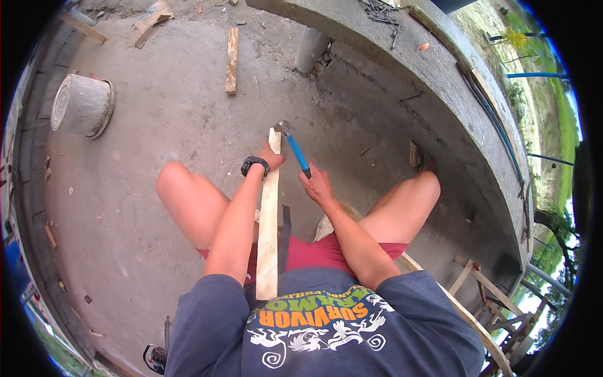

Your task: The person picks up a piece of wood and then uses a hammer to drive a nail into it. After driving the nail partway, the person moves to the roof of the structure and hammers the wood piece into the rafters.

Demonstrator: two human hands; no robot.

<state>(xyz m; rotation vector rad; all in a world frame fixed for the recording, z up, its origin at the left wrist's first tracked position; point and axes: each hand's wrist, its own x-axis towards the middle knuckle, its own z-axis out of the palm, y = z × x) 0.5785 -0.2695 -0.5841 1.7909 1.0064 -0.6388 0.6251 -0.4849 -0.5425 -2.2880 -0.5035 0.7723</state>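
My left hand [270, 155], with a dark watch on its wrist, grips a pale wooden board [268, 226] near its far end. The board runs back between my legs, and its near end lies over my shirt. In my right hand [316, 184] is a claw hammer [297, 151] with a blue handle, held near the black butt of its grip. The hammer's metal head is at the board's far end, beside its right edge. Whether it touches the wood I cannot tell.
A short wooden block [232, 61] lies on the concrete floor [165, 118] ahead. At left a bucket [82, 106] rests tipped over. Nails [380, 16] are piled on the concrete ledge [438, 85] curving along the right. A handsaw [158, 353] with a blade sits behind me at lower left.
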